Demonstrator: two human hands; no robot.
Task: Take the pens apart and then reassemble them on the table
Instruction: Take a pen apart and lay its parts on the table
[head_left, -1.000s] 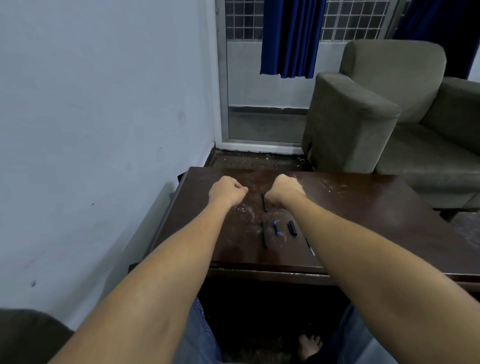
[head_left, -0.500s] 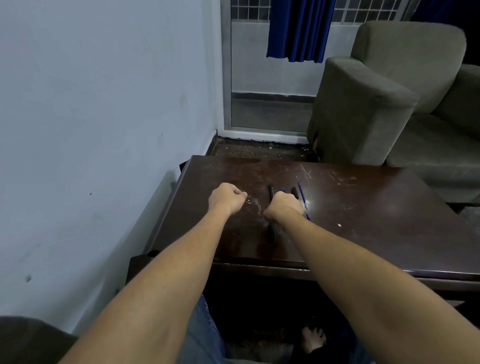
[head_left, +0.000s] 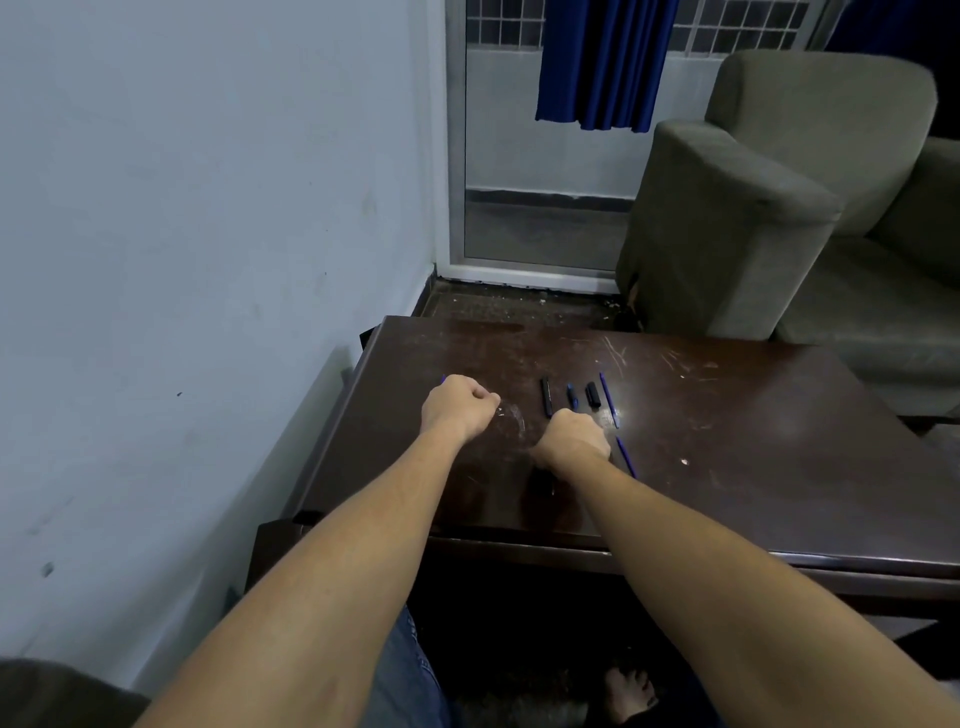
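Scratched dark brown wooden table (head_left: 727, 467) served as the work surface. Nearest, the right hand (head_left: 571, 441) was curled, apparently gripping a black pen barrel (head_left: 541, 480) that showed under the wrist. The left hand (head_left: 460, 405) was fisted, apparently round a thin blue refill (head_left: 443, 379), only its tip visible. Beyond, a black tube (head_left: 546, 396), blue tip piece (head_left: 571, 396), black cap (head_left: 592, 394) and blue ink rod (head_left: 608, 397) lay in a spaced row, presumably to ease reassembly.

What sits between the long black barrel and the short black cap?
A small blue pen piece lies between barrel and cap, per the head view.
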